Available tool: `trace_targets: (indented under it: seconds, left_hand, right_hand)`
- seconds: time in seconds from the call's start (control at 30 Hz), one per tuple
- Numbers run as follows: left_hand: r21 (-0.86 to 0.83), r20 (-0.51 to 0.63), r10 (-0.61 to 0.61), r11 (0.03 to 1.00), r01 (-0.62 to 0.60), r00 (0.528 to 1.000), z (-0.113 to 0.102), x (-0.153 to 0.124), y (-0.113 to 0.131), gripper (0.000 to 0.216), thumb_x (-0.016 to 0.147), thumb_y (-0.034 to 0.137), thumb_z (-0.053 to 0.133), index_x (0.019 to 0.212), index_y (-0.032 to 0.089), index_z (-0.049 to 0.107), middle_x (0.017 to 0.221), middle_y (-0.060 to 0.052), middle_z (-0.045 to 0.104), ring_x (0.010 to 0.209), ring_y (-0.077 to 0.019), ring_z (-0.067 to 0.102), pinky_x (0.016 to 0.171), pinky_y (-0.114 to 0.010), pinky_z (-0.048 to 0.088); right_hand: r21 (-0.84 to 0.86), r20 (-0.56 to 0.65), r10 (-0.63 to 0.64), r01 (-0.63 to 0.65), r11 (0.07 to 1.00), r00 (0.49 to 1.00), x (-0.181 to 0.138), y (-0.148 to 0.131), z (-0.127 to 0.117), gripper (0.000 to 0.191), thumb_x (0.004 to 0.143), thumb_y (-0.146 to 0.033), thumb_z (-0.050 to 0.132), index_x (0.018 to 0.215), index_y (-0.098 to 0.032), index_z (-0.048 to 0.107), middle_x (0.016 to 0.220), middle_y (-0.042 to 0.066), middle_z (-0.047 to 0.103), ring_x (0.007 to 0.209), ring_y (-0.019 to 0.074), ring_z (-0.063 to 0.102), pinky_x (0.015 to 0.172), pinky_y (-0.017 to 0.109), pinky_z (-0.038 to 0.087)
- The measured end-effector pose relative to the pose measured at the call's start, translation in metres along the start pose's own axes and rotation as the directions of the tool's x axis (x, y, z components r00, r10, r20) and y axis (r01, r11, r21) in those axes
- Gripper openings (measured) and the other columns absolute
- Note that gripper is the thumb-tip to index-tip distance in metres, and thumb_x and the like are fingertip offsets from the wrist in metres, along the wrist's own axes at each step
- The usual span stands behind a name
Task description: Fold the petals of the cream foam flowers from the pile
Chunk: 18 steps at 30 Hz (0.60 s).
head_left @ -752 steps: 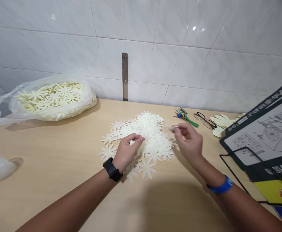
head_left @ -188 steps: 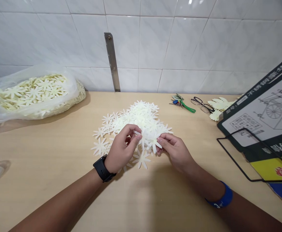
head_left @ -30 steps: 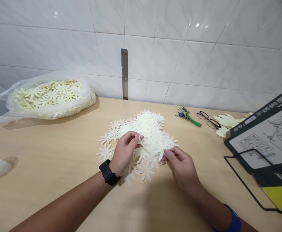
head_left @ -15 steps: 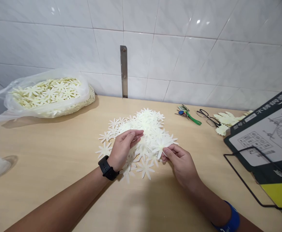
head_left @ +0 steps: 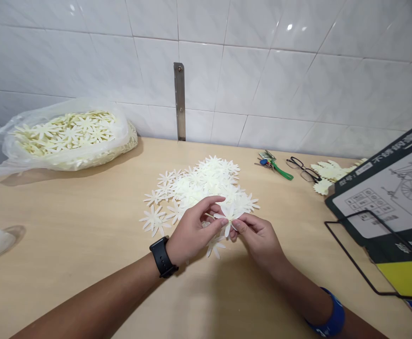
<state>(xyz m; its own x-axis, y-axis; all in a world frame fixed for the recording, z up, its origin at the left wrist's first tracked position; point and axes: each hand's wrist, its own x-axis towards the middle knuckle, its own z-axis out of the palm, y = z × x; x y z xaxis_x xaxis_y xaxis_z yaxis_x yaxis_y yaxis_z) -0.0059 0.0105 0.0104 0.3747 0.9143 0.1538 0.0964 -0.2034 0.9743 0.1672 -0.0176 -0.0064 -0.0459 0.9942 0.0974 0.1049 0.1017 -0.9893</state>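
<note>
A pale cream flower cutout [head_left: 229, 216] with narrow petals is pinched between both hands, just in front of the pile. My left hand [head_left: 197, 230], with a black watch on its wrist, closes thumb and fingers on the cutout's left petals. From the other side, my right hand [head_left: 260, 238] grips its right petals between thumb and forefinger. Behind my hands a loose pile of similar flower cutouts [head_left: 206, 181] spreads over the wooden table [head_left: 93, 245]. Several of them lie at the pile's left edge, and my left hand covers part of the near side.
A plastic bag [head_left: 121, 150] full of flower cutouts lies at the back left. Keys with a green strap [head_left: 282, 170], glasses [head_left: 303, 169] and more cutouts [head_left: 329, 172] lie at the back right. A printed box [head_left: 386, 188] and black wire frame [head_left: 347, 263] stand on the right.
My left hand has moved right from over the pile and closed on the cutout in my right hand. The right hand has kept its hold, and the view has shifted slightly.
</note>
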Motion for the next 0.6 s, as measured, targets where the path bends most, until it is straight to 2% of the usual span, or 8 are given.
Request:
trace_targets:
  seconds: [0.1, 0.2, 0.3, 0.47, 0.6]
  left_hand:
    - [-0.058, 0.015, -0.032, 0.998, 0.033, 0.999, -0.002, 0.002, -0.001, 0.027, 0.085, 0.023, 0.061, 0.111, 0.018, 0.060, 0.084, -0.001, 0.060, 0.075, -0.0117, 0.056, 0.070, -0.024, 0.046]
    - [-0.092, 0.051, -0.060, 0.994, 0.064, 0.997, -0.004, 0.003, 0.001, 0.014, 0.086, 0.026, 0.060, 0.093, 0.014, 0.064, 0.080, -0.003, 0.061, 0.074, -0.0120, 0.055, 0.068, -0.023, 0.044]
    - [-0.109, 0.041, -0.094, 0.989, 0.098, 0.995, -0.005, 0.003, 0.002, 0.016, 0.086, 0.028, 0.061, 0.083, 0.013, 0.065, 0.075, -0.002, 0.062, 0.071, -0.0117, 0.054, 0.066, -0.022, 0.044]
    - [-0.127, 0.007, -0.110, 0.986, 0.110, 0.994, -0.006, 0.005, 0.000, 0.026, 0.088, 0.036, 0.058, 0.078, 0.013, 0.065, 0.069, -0.001, 0.060, 0.067, -0.0112, 0.055, 0.065, -0.022, 0.046]
    - [-0.235, 0.020, -0.153, 0.960, 0.153, 0.988, -0.007, 0.007, -0.001, 0.029, 0.086, 0.040, 0.060, 0.081, 0.013, 0.066, 0.070, -0.002, 0.063, 0.064, -0.0118, 0.059, 0.064, -0.023, 0.050]
  right_hand:
    - [-0.002, 0.020, 0.010, -0.010, 1.000, 1.000, -0.001, 0.001, 0.001, 0.027, 0.085, -0.035, 0.062, 0.064, -0.018, 0.065, 0.060, 0.001, 0.063, 0.061, 0.0149, 0.058, 0.062, 0.026, 0.049]
    - [0.036, 0.015, 0.028, -0.029, 0.999, 0.999, 0.000, 0.003, 0.002, 0.025, 0.084, -0.034, 0.065, 0.065, -0.018, 0.066, 0.061, 0.001, 0.063, 0.060, 0.0143, 0.058, 0.061, 0.026, 0.048]
    - [0.109, 0.011, 0.044, -0.045, 0.993, 0.999, 0.000, 0.007, 0.001, 0.023, 0.083, -0.034, 0.067, 0.066, -0.018, 0.065, 0.060, 0.000, 0.062, 0.059, 0.0132, 0.056, 0.060, 0.026, 0.046]
    - [0.168, -0.014, 0.079, -0.076, 0.983, 0.997, 0.002, 0.012, -0.002, 0.024, 0.079, -0.035, 0.073, 0.065, -0.018, 0.064, 0.055, -0.002, 0.058, 0.055, 0.0122, 0.052, 0.056, 0.025, 0.042]
    - [0.189, -0.042, 0.084, -0.075, 0.979, 0.996, 0.003, 0.012, -0.003, 0.028, 0.078, -0.037, 0.073, 0.062, -0.018, 0.062, 0.054, -0.001, 0.057, 0.054, 0.0121, 0.051, 0.055, 0.025, 0.041]
